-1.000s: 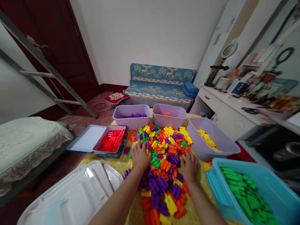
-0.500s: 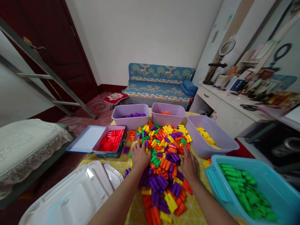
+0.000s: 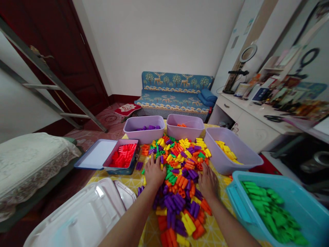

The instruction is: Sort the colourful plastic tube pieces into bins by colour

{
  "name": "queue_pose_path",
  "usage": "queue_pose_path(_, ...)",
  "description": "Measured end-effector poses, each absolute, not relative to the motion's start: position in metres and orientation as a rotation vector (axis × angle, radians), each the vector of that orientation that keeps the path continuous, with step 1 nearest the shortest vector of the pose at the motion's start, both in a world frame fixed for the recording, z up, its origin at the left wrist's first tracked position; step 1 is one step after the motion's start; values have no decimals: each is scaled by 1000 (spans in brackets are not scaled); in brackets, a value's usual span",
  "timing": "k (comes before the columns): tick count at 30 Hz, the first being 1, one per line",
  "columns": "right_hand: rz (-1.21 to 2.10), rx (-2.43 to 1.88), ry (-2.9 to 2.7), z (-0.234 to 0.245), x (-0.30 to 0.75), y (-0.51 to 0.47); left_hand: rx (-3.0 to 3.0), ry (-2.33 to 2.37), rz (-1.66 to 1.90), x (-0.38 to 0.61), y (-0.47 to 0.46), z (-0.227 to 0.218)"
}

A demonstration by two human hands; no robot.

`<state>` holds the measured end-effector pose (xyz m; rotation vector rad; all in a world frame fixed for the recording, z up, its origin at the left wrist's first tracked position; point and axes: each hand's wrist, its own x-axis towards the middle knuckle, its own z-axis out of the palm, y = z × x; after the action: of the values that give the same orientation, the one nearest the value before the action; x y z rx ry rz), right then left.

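A long pile of small plastic tube-shaped pieces (image 3: 175, 202) in purple, orange, yellow and green covers the middle of the table. My left hand (image 3: 155, 171) rests on the pile's left side, palm down, with fingers apart. Opposite it, my right hand (image 3: 207, 180) lies against the right edge, fingers spread near orange and purple pieces. Neither hand grips a piece that I can see; the undersides of both palms are hidden. Green pieces (image 3: 171, 176) lie between the hands.
Lilac bins (image 3: 145, 137), (image 3: 185, 130), (image 3: 221, 161) hold purple, orange and yellow pieces. A teal bin (image 3: 240, 206) at right holds green ones. Left are an open box (image 3: 118, 170) of red pieces and white lids (image 3: 84, 209). A yellow cloth (image 3: 151, 231) covers the table.
My view has tilted up slightly, so everything sits a little lower in the picture. Both hands and the pile look unmoved.
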<state>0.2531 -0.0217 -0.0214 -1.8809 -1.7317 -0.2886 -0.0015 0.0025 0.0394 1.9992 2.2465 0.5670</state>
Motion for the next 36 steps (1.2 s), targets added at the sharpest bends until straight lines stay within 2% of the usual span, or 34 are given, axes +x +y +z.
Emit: queue_pose_path(36, -283, -1876, -1729, -22, 253, -22, 2002, 2254, 570, -1, 3, 38)
